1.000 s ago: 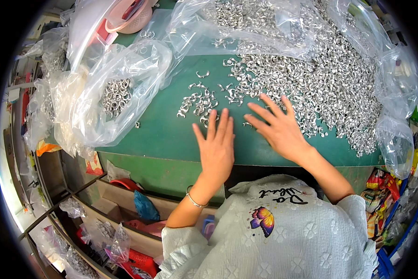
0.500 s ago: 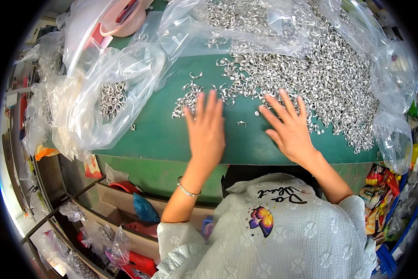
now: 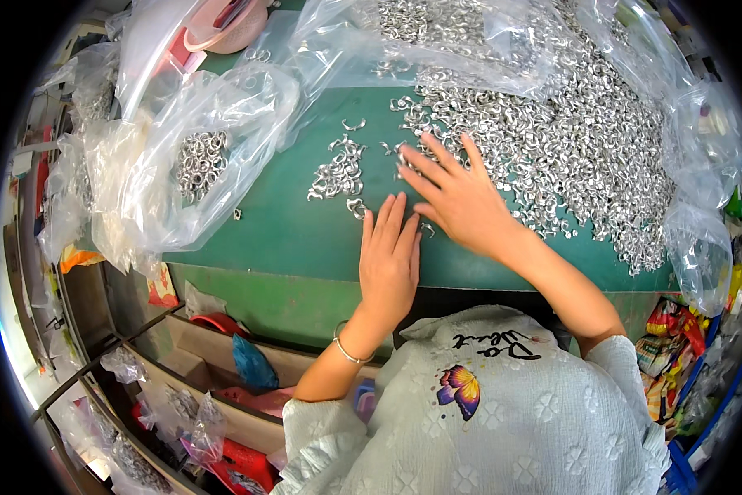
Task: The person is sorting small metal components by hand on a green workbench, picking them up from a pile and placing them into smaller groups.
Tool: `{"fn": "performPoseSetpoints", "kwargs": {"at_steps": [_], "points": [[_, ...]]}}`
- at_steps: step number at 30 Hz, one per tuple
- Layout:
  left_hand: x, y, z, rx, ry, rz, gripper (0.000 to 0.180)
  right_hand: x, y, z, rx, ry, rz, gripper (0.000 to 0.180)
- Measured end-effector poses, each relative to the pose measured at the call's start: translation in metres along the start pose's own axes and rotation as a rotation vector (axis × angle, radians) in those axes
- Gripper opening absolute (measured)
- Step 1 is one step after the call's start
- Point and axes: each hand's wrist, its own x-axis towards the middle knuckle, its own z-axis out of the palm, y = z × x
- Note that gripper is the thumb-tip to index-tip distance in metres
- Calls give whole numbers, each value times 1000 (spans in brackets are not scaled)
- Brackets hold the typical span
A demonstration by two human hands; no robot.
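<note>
A broad heap of small curved silvery metal pieces (image 3: 586,157) covers the right and far part of the green tabletop (image 3: 280,239). Over the heap's left edge my right hand (image 3: 466,202) reaches with fingers spread, its fingertips among a few loose pieces. Closer to me, my left hand (image 3: 390,264) lies flat on the table with its fingers stretched out, the tips just below a couple of stray pieces (image 3: 356,206). Neither hand grips anything that I can see. Beyond my left hand sits a smaller cluster of the same pieces (image 3: 338,173).
To the left, a clear plastic bag (image 3: 259,124) lies open around ring-like metal parts (image 3: 202,165). A pink basket (image 3: 231,29) stands at the far left. Clear plastic sheeting (image 3: 462,70) partly covers the heap. A compartmented drawer (image 3: 189,363) is below the table edge.
My right hand has moved left and slightly away from me. My left hand has drawn back toward me and right, off the small cluster, which now shows fully.
</note>
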Motion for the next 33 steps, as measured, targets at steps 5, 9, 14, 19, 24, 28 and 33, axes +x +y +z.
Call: {"fn": "performPoseSetpoints", "kwargs": {"at_steps": [5, 9, 14, 19, 24, 28, 33], "points": [[-8, 4, -14, -202, 78, -159, 37, -48, -3, -20, 190, -170, -82, 50], [12, 0, -6, -5, -50, -5, 48, -63, 0, -29, 277, -213, 5, 51], [-6, 10, -7, -314, -112, -48, 48, -77, 9, -33, 252, -110, 52, 51], [-6, 12, -3, -234, 5, -160, 42, -40, 1, -14, 125, -47, 40, 46], [-5, 14, -7, -93, -79, -159, 45, -63, -2, -31, 85, -160, 70, 44], [-6, 14, 0, -90, -97, -164, 41, -82, -12, -41, 194, -200, 74, 43], [-10, 17, -2, -146, -35, -201, 34, -63, -5, -25, 316, 32, 51, 43]]}}
